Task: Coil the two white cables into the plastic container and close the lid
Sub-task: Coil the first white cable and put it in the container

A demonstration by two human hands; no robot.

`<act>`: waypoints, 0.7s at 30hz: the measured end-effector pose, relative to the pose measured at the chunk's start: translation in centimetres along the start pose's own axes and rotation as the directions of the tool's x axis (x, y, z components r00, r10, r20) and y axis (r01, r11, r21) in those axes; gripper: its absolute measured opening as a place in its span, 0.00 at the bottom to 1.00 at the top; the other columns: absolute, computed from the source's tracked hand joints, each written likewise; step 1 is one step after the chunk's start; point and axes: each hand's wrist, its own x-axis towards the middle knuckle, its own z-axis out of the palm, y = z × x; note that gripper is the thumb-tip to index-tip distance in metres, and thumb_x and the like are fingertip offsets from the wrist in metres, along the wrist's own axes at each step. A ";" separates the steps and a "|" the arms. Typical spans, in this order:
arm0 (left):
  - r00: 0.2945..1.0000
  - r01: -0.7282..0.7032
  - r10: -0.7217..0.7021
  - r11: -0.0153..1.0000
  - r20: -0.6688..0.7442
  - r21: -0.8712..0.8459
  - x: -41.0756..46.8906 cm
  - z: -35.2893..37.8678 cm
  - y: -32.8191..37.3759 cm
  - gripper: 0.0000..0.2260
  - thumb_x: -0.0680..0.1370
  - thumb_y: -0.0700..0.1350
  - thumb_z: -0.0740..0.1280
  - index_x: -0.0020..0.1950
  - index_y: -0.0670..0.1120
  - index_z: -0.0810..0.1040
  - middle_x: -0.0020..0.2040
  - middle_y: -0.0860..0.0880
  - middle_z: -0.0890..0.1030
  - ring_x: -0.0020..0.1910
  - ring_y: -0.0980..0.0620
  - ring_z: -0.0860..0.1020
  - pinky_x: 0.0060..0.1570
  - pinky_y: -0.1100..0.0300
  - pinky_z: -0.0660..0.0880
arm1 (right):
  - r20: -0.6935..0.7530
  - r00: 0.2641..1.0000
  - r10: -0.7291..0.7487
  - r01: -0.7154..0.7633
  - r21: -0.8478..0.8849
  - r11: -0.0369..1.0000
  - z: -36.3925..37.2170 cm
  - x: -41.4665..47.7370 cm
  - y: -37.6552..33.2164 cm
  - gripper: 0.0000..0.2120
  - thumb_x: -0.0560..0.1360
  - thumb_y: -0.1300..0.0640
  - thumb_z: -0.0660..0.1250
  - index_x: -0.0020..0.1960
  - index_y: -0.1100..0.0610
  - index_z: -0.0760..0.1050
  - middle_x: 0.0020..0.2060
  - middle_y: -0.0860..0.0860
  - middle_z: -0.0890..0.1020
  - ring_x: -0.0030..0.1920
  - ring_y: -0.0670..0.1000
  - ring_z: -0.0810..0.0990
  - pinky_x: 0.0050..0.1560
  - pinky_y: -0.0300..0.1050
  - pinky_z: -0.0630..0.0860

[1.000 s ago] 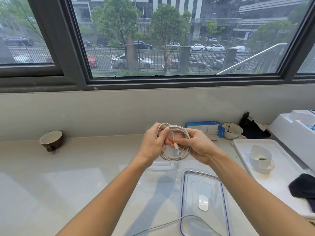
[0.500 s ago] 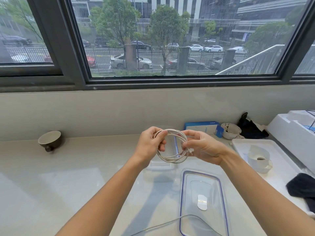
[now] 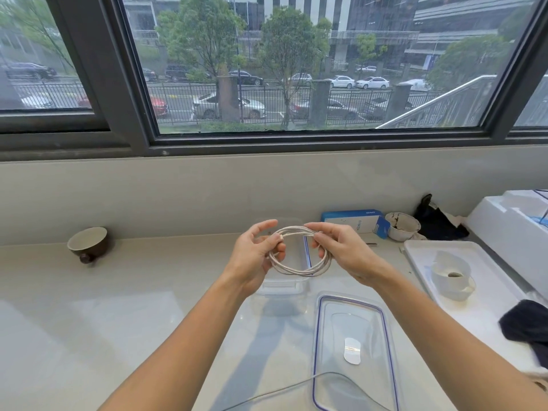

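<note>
Hands hold a coiled white cable (image 3: 299, 253) in the air above a pale counter (image 3: 118, 292): the left hand (image 3: 255, 259) pinches the loop's left side between thumb and fingers, and the right hand (image 3: 341, 253) pinches its right side. Beneath the coil sits a clear plastic container (image 3: 281, 287), apparently open, with its blue-edged lid (image 3: 353, 351) flat on the counter just to its right. A second white cable (image 3: 284, 390) trails across the lid's near end.
</note>
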 end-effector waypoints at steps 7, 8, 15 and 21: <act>0.980 -0.180 0.198 0.776 0.038 0.605 0.6 -1.3 -1.1 0.08 0.73 0.37 0.70 0.52 0.43 0.80 0.34 0.47 0.80 0.30 0.54 0.78 0.40 0.60 0.77 | -0.166 0.986 0.030 -0.042 -0.073 0.996 1.9 1.0 2.6 0.12 0.79 0.63 0.60 0.60 0.59 0.76 0.35 0.49 0.76 0.32 0.46 0.73 0.35 0.36 0.71; 0.975 -0.193 0.215 0.729 0.049 0.657 0.8 -1.7 -1.0 0.07 0.73 0.38 0.71 0.50 0.45 0.81 0.34 0.48 0.80 0.31 0.53 0.78 0.41 0.59 0.77 | -0.174 0.984 0.047 -0.057 -0.051 0.997 1.9 1.2 2.8 0.12 0.78 0.63 0.62 0.60 0.59 0.77 0.35 0.49 0.77 0.31 0.46 0.74 0.35 0.36 0.72; 0.948 -0.214 0.319 0.615 0.009 0.759 2.4 -2.8 0.3 0.06 0.73 0.40 0.71 0.49 0.44 0.83 0.33 0.49 0.80 0.29 0.54 0.76 0.35 0.63 0.73 | -0.109 0.992 0.062 -0.053 0.091 0.994 2.2 3.0 1.6 0.06 0.74 0.65 0.68 0.45 0.56 0.80 0.33 0.53 0.80 0.32 0.50 0.78 0.38 0.45 0.77; 0.950 -0.212 0.310 0.567 0.032 0.796 5.2 -3.8 2.0 0.06 0.73 0.41 0.71 0.49 0.47 0.81 0.34 0.52 0.77 0.35 0.51 0.77 0.42 0.56 0.78 | -0.124 0.989 0.085 -0.078 0.061 0.995 2.8 6.0 1.1 0.05 0.73 0.64 0.69 0.49 0.58 0.80 0.34 0.52 0.81 0.34 0.50 0.79 0.39 0.44 0.77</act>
